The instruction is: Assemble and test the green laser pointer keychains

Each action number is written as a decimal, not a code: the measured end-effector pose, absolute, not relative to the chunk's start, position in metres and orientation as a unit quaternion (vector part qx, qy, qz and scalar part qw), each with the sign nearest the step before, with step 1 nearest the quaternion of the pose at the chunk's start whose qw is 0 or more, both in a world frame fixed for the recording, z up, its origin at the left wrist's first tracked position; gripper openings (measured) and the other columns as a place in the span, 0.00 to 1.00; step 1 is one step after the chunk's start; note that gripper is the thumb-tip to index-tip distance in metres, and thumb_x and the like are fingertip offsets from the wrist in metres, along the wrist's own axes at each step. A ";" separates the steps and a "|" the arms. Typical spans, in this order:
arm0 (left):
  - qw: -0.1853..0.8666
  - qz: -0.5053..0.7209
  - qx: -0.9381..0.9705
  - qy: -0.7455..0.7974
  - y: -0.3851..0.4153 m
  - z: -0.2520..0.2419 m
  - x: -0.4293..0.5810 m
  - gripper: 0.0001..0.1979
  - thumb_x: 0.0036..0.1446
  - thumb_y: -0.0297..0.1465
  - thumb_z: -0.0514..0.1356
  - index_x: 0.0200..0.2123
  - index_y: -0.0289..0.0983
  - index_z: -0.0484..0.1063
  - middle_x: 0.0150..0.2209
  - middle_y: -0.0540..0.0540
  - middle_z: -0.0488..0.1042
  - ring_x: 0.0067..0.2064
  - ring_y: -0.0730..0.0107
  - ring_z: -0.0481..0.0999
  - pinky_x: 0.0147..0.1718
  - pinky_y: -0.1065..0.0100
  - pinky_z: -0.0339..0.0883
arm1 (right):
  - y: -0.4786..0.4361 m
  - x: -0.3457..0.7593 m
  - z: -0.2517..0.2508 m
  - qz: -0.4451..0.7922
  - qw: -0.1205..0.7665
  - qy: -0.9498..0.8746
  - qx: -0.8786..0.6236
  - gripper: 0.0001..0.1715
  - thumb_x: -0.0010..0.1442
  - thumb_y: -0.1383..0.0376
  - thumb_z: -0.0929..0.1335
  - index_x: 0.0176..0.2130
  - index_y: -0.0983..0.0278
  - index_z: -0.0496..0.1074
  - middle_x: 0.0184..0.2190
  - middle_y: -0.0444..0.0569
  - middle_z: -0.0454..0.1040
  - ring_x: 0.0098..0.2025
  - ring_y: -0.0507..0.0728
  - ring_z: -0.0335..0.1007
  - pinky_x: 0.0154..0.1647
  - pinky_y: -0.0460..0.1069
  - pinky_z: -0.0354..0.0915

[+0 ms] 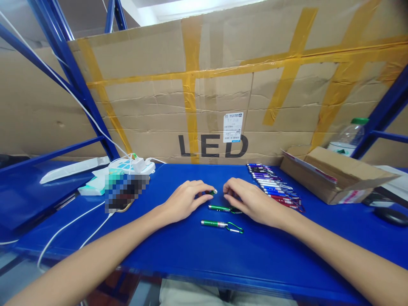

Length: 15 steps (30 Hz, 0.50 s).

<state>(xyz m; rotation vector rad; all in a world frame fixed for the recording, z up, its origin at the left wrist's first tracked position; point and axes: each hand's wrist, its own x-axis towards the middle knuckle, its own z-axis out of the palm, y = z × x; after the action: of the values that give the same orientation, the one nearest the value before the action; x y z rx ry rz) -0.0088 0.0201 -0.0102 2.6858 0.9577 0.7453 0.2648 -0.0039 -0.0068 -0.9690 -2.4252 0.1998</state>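
Note:
My left hand [186, 199] pinches a small green penlight [213, 192] between thumb and fingertips; only its silver end and a bit of green show. Across a small gap, my right hand [245, 197] has its fingers curled inward, and what they hold, if anything, is hidden. Just under both hands a green penlight [219, 208] lies on the blue table, its clip end partly covered by my right hand. Nearer to me lies another green penlight [213, 223] with a green carabiner clip [235, 228] at its right end.
Right of my hands is a row of penlights [270, 185] in several colours. Beyond it stand an open cardboard box [331, 174], a bottle [350, 136] and a black mouse [390, 216]. At left are a phone [126, 193], a white power strip [137, 165] and cables. A large carton [153, 110] walls the back.

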 end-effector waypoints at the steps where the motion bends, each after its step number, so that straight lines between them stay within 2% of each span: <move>1: 0.093 0.248 0.909 0.322 0.019 -0.011 -0.008 0.14 0.77 0.38 0.59 0.58 0.42 0.79 0.49 0.45 0.83 0.50 0.60 0.81 0.53 0.60 0.70 | -0.006 0.263 -0.007 0.072 0.277 -0.893 -0.347 0.04 0.78 0.64 0.64 0.47 0.60 0.69 0.43 0.50 0.76 0.42 0.59 0.73 0.44 0.54 0.70; 6: 0.103 0.238 0.916 0.307 0.015 -0.010 -0.007 0.15 0.78 0.39 0.58 0.60 0.42 0.78 0.53 0.44 0.82 0.54 0.59 0.80 0.54 0.60 0.68 | -0.012 0.256 -0.009 0.060 0.313 -0.896 -0.307 0.05 0.80 0.62 0.64 0.51 0.59 0.70 0.46 0.51 0.77 0.46 0.59 0.74 0.48 0.54 0.71; 15: 0.103 0.255 0.918 0.285 0.014 -0.008 -0.007 0.17 0.78 0.41 0.57 0.60 0.41 0.78 0.53 0.43 0.82 0.54 0.59 0.80 0.54 0.60 0.67 | -0.014 0.254 -0.011 0.042 0.347 -0.893 -0.284 0.05 0.79 0.63 0.65 0.51 0.59 0.71 0.44 0.51 0.78 0.46 0.59 0.74 0.47 0.53 0.72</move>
<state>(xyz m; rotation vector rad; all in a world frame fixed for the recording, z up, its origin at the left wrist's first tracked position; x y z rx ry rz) -0.0070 0.0141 -0.0084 2.7105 0.8401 0.7520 0.2539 -0.0137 -0.0108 -0.7357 -2.3170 0.1079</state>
